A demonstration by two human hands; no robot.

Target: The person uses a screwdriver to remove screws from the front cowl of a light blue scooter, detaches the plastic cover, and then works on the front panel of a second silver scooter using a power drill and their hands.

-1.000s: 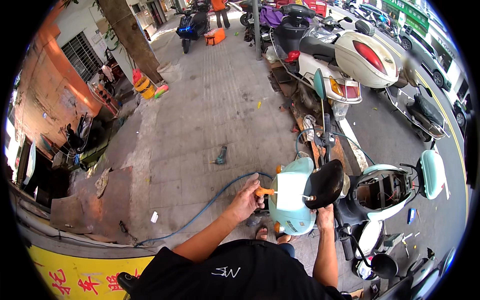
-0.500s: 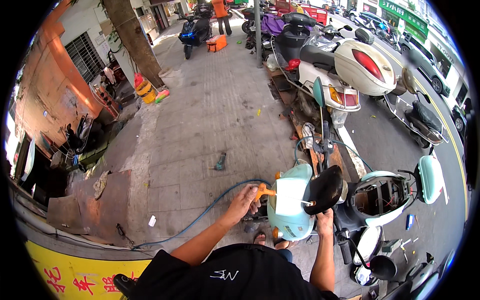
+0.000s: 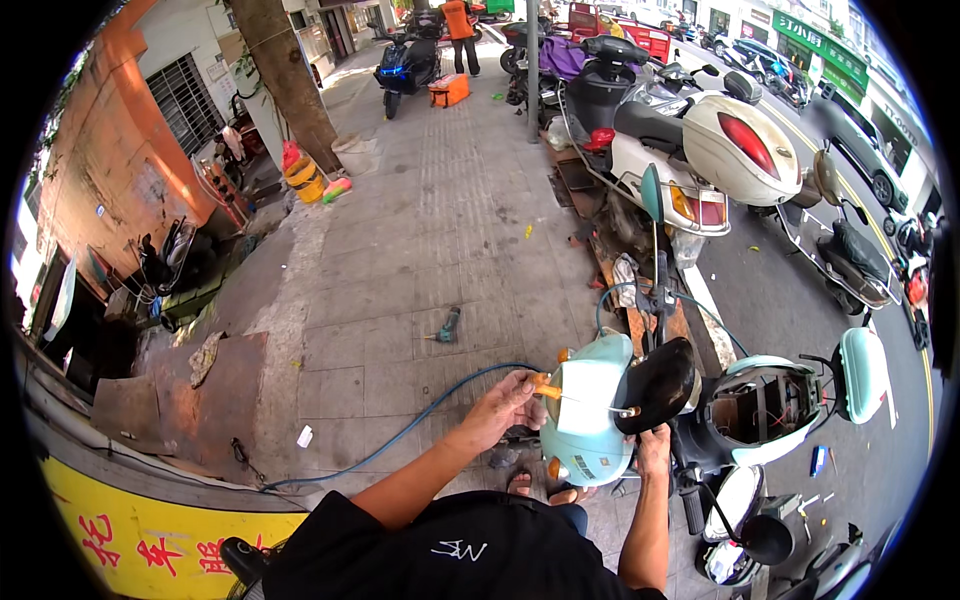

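Note:
My left hand (image 3: 505, 405) is closed on an orange-handled screwdriver (image 3: 543, 388). Its thin shaft reaches across the mint-green front body (image 3: 585, 440) of a scooter to a fitting on a dark, curved panel (image 3: 655, 380). My right hand (image 3: 655, 440) is closed just under that panel, fingers curled up behind it; what it holds is hidden. Nearby are the handlebar grip (image 3: 693, 510), the open seat compartment (image 3: 752, 405) and a blue hose (image 3: 420, 420) running along the paving. A teal power drill (image 3: 446, 328) lies on the pavement ahead of me.
Parked scooters (image 3: 735, 150) line the kerb beside a road with cars. A person (image 3: 462, 40) in orange stands by an orange box (image 3: 450, 92). Left are a tree (image 3: 290, 90), a yellow bucket (image 3: 303, 180) and metal plates (image 3: 215, 420). Loose parts (image 3: 735, 495) lie at right.
My left hand has shifted slightly, its fingers rolling round the screwdriver handle. The view has tilted a little, lowering the distant scene; the person in orange shows more fully.

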